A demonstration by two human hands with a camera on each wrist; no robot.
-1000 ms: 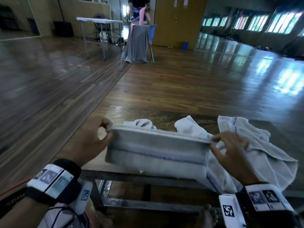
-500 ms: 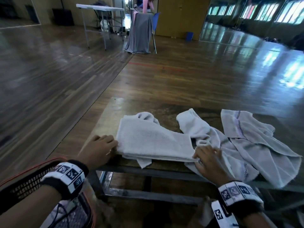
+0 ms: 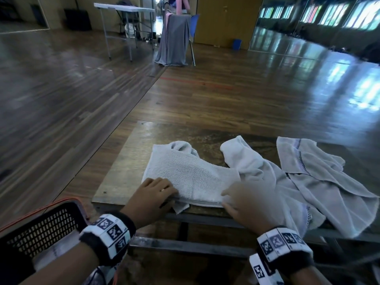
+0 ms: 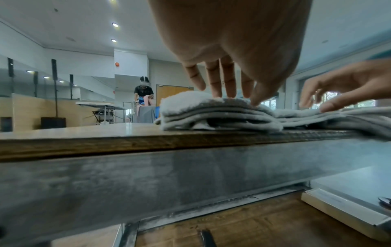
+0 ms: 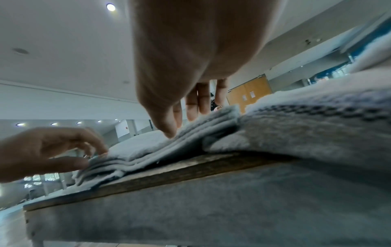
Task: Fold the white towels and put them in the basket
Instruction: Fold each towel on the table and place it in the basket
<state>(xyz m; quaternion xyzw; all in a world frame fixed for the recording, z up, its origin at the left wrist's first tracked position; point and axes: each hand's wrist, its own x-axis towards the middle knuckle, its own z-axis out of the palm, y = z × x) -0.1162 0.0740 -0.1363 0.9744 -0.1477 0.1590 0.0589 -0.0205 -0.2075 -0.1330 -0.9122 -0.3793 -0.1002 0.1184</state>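
One folded towel (image 3: 191, 177) flat on the table (image 3: 123, 182), pressed under both grips, left hand (image 3: 153, 197) and right hand (image 3: 244, 200), fingers straight. Right of them, two unfolded towels (image 3: 320, 182). Left, below table edge, the basket (image 3: 41, 229).

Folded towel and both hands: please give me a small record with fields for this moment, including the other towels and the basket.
folded towel: flat in layers near the table front edge
left hand: fingers straight, resting on its left end
right hand: fingers resting on its right end, blurred
unfolded towels: crumpled to the right
basket: black mesh, lower left, beside the table
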